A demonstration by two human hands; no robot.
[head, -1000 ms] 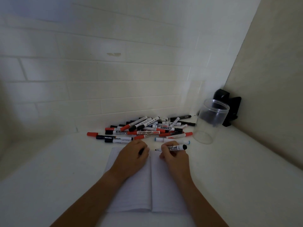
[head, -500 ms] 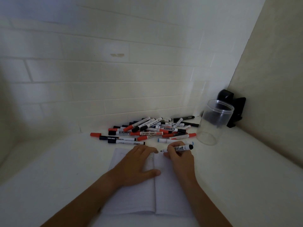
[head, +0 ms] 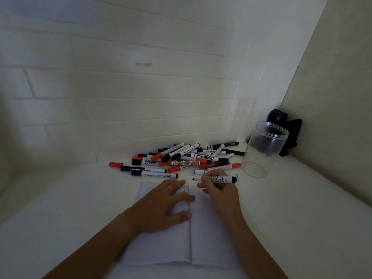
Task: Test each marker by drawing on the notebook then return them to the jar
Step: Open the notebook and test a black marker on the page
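An open white notebook (head: 209, 244) lies on the white table in front of me. My left hand (head: 163, 206) rests flat on its left page, fingers spread. My right hand (head: 218, 191) grips a black marker (head: 220, 179) with its cap off, tip pointing left just above the top of the right page. Its black cap sits on the marker's rear end. A pile of several red, black and blue markers (head: 187, 158) lies beyond the notebook. A clear plastic jar (head: 263, 150) stands empty and upright at the right, apart from both hands.
A tiled wall rises right behind the marker pile. A beige side wall closes the right. A black object (head: 285, 135) sits in the corner behind the jar. One loose red cap (head: 116, 164) lies at the left of the pile.
My left hand, which was closed near the marker's tip, has opened and laid itself flat on the left page. My right hand keeps the uncapped marker at the top of the right page.
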